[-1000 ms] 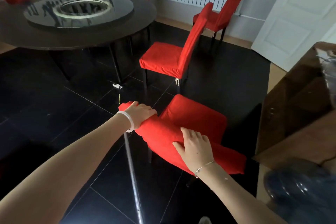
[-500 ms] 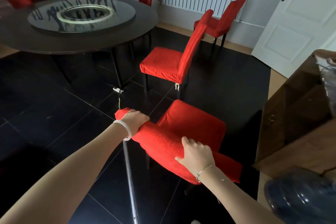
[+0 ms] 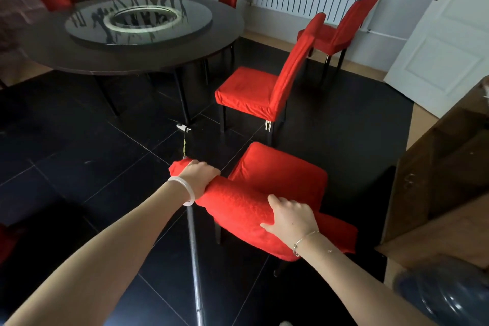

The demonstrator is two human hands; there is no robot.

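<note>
Lower centre of the frame: my left hand (image 3: 201,177) grasps the left end of the red chair (image 3: 280,180) by its backrest top. My right hand (image 3: 289,218) curls over the same edge further right. A metal pole (image 3: 195,251) passes under my left wrist.

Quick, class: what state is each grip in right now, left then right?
Left grip: closed, holding the chair back at its end.
Right grip: closed, holding the same chair back further along.
</note>
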